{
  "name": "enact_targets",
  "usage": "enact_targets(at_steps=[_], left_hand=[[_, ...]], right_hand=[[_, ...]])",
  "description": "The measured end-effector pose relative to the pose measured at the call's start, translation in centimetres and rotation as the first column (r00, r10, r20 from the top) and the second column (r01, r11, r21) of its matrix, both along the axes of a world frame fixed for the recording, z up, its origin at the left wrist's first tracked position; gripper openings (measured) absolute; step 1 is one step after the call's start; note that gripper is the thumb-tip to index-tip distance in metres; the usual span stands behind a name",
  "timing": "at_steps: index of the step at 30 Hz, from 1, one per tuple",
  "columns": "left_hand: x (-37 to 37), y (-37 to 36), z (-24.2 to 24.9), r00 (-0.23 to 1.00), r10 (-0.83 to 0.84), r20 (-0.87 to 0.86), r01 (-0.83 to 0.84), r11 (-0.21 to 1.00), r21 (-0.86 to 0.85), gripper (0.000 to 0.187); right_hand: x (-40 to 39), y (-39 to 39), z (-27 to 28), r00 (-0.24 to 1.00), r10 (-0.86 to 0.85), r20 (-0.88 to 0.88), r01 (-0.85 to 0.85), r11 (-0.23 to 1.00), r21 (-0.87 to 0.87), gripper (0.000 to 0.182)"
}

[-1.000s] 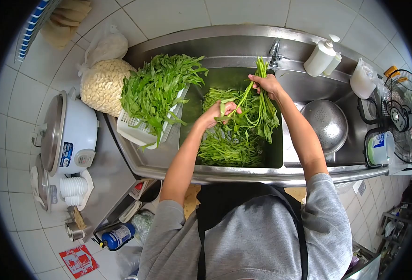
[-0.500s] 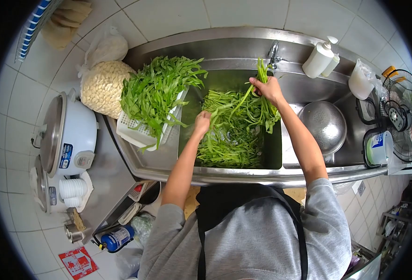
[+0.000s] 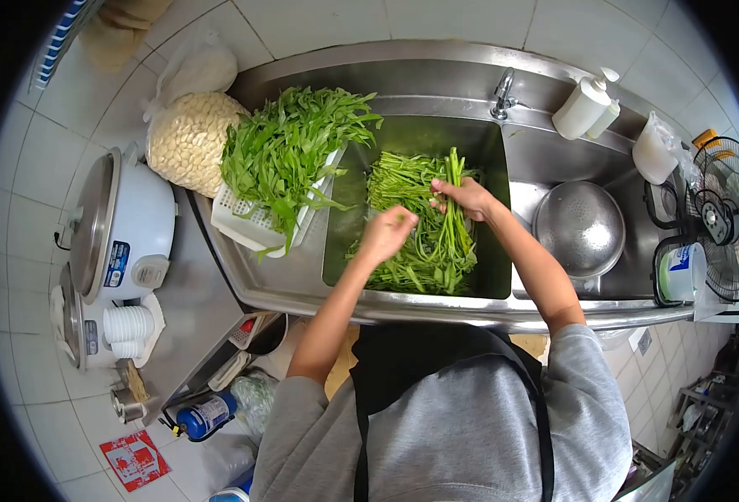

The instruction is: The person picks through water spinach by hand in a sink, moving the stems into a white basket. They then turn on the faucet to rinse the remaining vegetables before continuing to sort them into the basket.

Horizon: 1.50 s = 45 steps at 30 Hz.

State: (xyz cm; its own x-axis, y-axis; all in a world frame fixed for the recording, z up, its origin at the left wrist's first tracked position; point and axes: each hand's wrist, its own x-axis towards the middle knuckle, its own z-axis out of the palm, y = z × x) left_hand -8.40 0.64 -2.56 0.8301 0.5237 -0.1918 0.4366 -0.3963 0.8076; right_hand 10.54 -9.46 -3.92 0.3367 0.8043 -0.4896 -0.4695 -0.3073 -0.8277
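My right hand is closed around a bunch of water spinach, its cut stems pointing up and the leafy ends hanging over the sink basin. Close by on the left, my left hand has its fingers pinched together above the greens; whatever is between them is too small to make out. More loose water spinach lies in the basin beneath both hands. At the left of the basin, a white perforated basket is heaped with long-leaved water spinach.
A metal colander lies upside down in the right basin. The faucet and a white pump bottle are at the back. Left of the basket stand a bag of pale peeled cloves and a large cooker. A fan is far right.
My right hand has lowered the bunch and brought it left, towards the middle of the basin. My left hand has lifted off the greens and moved right, nearer the bunch.
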Motion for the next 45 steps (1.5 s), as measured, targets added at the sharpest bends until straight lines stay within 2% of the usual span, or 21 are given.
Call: enact_targets(at_steps=[1,3,7,9,10,13,16,17,20,23,27,30,31,33,35,37,39,41,42,43,45], left_hand=[[0.3,-0.8,-0.2,0.995,-0.097,-0.021,0.096,0.994,-0.053,0.019],[0.9,-1.3,-0.9,0.973,-0.228,-0.019,0.229,0.969,0.090,0.026],[1.7,-0.7,-1.5,0.969,-0.243,-0.043,0.245,0.967,0.070,0.024],[2.0,0.0,-2.0,0.954,-0.293,0.059,0.294,0.955,-0.027,0.025],[2.3,0.4,-1.9,0.941,-0.339,-0.021,0.338,0.940,-0.033,0.027],[2.6,1.0,-1.7,0.896,-0.441,0.050,0.444,0.883,-0.153,0.024],[2.7,1.4,0.9,0.909,-0.403,-0.104,0.354,0.880,-0.316,0.021],[2.7,1.8,1.1,0.909,-0.403,-0.104,0.354,0.880,-0.315,0.021],[2.4,2.9,1.5,0.951,-0.308,0.012,0.259,0.777,-0.573,0.017],[2.0,3.8,2.4,0.960,-0.277,0.028,0.232,0.741,-0.630,0.016],[1.7,4.5,2.6,0.974,-0.227,0.014,0.183,0.746,-0.640,0.019],[2.1,4.1,2.7,0.960,-0.277,-0.035,0.205,0.782,-0.589,0.022],[2.4,3.8,2.7,0.960,-0.277,-0.034,0.205,0.782,-0.589,0.022],[3.0,3.1,2.5,0.948,-0.308,-0.077,0.265,0.901,-0.343,0.027],[3.2,2.8,2.1,0.959,-0.285,0.013,0.275,0.911,-0.308,0.025],[3.3,3.2,1.5,0.966,-0.195,0.170,0.214,0.972,-0.100,0.025],[3.3,3.6,1.1,0.984,-0.092,0.154,0.111,0.987,-0.120,0.024],[3.1,3.7,0.5,0.933,0.220,0.285,-0.100,0.919,-0.381,0.025],[3.0,3.7,0.3,0.872,0.362,0.328,-0.179,0.861,-0.475,0.024],[2.5,4.0,0.2,0.872,0.364,0.329,-0.181,0.862,-0.474,0.024],[1.5,4.9,-0.2,0.869,0.355,0.345,-0.209,0.895,-0.393,0.020]], right_hand=[[0.5,0.2,0.5,1.000,0.016,-0.010,-0.016,1.000,0.001,0.043],[1.0,0.5,1.6,1.000,0.016,-0.022,-0.016,1.000,0.014,0.043],[1.6,1.0,3.3,0.999,0.031,-0.013,-0.031,1.000,0.004,0.044],[1.9,1.4,3.3,0.999,0.021,0.031,-0.022,0.999,0.036,0.045],[2.1,1.6,3.4,1.000,0.004,0.030,-0.004,1.000,0.021,0.043],[2.5,1.7,3.5,0.999,-0.018,0.028,0.017,1.000,0.017,0.043],[3.6,1.6,3.9,0.990,0.032,0.138,-0.029,0.999,-0.019,0.037],[3.9,1.5,4.0,0.974,0.087,0.211,-0.079,0.996,-0.044,0.035],[4.0,1.4,4.9,0.974,0.103,0.200,-0.095,0.994,-0.049,0.032],[4.2,1.3,5.2,0.977,0.144,0.156,-0.138,0.989,-0.048,0.031],[4.2,1.4,5.2,0.976,0.115,0.184,-0.117,0.993,0.002,0.030],[3.2,1.7,6.6,0.933,0.105,0.343,-0.089,0.994,-0.064,0.028],[2.2,1.6,8.7,0.897,0.162,0.412,-0.100,0.981,-0.168,0.028],[1.7,1.7,9.1,0.852,0.224,0.473,-0.101,0.957,-0.271,0.027],[1.9,2.3,7.0,0.911,0.056,0.409,-0.055,0.998,-0.014,0.027],[1.7,2.1,7.3,0.892,0.073,0.445,-0.045,0.996,-0.072,0.026],[1.5,1.9,6.8,0.899,-0.029,0.438,0.007,0.999,0.052,0.026],[1.3,2.0,6.0,0.897,-0.067,0.437,0.032,0.996,0.087,0.028],[1.3,1.9,5.8,0.896,-0.169,0.410,0.124,0.983,0.135,0.028],[1.4,1.8,5.7,0.886,-0.270,0.376,0.216,0.960,0.179,0.029],[2.5,0.9,5.6,0.923,-0.204,0.325,0.175,0.978,0.117,0.032]])
